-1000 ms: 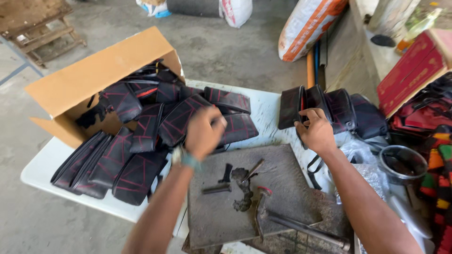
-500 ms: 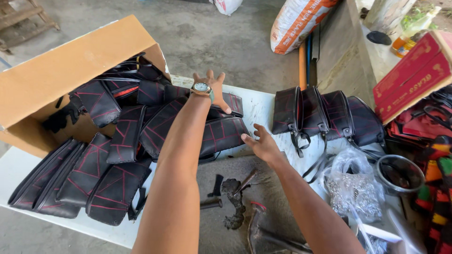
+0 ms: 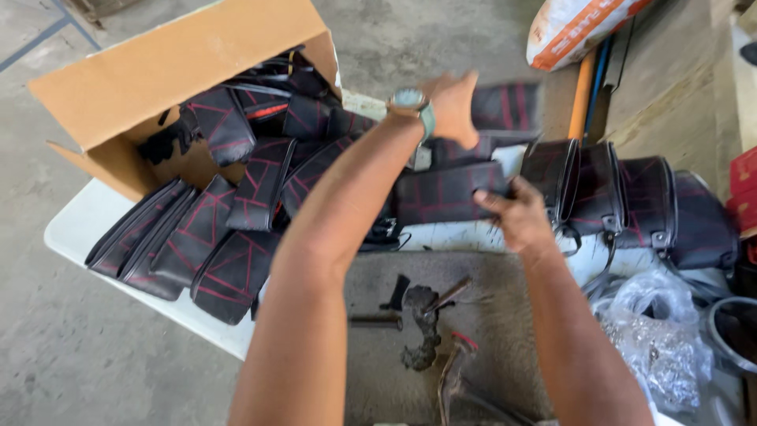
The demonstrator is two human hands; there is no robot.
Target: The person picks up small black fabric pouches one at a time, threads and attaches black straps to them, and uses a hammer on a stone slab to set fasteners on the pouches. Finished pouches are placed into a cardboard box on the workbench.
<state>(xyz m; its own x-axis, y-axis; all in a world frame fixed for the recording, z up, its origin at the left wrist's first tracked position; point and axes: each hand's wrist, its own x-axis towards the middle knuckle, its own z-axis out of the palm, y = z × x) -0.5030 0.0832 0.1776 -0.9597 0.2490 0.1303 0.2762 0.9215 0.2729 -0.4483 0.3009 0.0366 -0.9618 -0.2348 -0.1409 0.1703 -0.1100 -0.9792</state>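
One cardboard box point(image 3: 118, 87), open, on worktop point(image 3: 79, 229). Two hands: left hand point(image 3: 453, 106), right hand point(image 3: 512, 213). One wristwatch point(image 3: 412, 101). Four upright black pouches point(image 3: 623, 201) in row at right. Black red-stitched panels point(image 3: 229, 237) in heap, too overlapped to count. One hammer point(image 3: 451, 379). One clear plastic bag point(image 3: 658, 339). One sack point(image 3: 579, 28).

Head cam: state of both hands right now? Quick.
Left hand: reaching over the pile, blurred; grip cannot be told.
Right hand: closed on the edge of a black pouch with red stitching.
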